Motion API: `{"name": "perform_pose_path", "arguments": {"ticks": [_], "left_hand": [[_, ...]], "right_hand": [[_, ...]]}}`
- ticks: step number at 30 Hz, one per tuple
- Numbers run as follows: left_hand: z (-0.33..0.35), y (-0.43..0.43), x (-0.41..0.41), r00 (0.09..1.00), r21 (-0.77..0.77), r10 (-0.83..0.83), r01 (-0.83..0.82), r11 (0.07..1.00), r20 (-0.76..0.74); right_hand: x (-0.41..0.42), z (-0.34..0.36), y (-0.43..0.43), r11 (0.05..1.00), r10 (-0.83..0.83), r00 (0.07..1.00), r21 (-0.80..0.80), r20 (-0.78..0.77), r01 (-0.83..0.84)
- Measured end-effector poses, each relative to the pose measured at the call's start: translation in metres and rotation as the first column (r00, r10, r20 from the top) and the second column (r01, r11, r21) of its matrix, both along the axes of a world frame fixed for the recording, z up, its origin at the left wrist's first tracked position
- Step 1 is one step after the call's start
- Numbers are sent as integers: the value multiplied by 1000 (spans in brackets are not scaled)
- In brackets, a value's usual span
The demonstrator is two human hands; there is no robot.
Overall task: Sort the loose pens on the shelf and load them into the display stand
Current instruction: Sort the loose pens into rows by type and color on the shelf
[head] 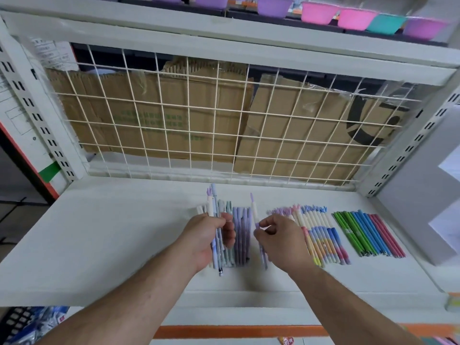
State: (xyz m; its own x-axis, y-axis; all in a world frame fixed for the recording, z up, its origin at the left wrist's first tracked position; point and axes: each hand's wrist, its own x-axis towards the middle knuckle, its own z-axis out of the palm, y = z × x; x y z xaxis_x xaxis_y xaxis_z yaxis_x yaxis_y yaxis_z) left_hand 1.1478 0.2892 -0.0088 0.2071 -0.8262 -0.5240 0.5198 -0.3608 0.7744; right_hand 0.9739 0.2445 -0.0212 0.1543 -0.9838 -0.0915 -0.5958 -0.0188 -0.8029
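Hands: left hand [206,239] grips pen bundle [216,220] | right hand [278,241] pinches purple-tipped pen [254,212] | above shelf [112,232]

Pen barrels [217,241] hidden inside left grip [207,236]

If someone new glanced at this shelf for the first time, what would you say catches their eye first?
Probably the two hands at the centre of the white shelf: the left hand holds a bundle of pens upright, while the right hand pinches a single purple-tipped pen. Next, the sorted rows to the right stand out, pastel pens and then green, blue and red ones.
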Motion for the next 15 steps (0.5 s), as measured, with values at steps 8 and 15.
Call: {"name": "perform_pose_path", "arguments": {"ticks": [8, 15], "left_hand": [[1, -12, -32, 996, 2, -88, 88, 996, 9], [2, -13, -44, 989, 20, -117, 120, 993, -88]], "right_hand": [[-45, -7, -13, 993, -53, 878, -120, -475, -5], [-47, 5, -14, 999, -21, 916, -50, -401, 1]]}}
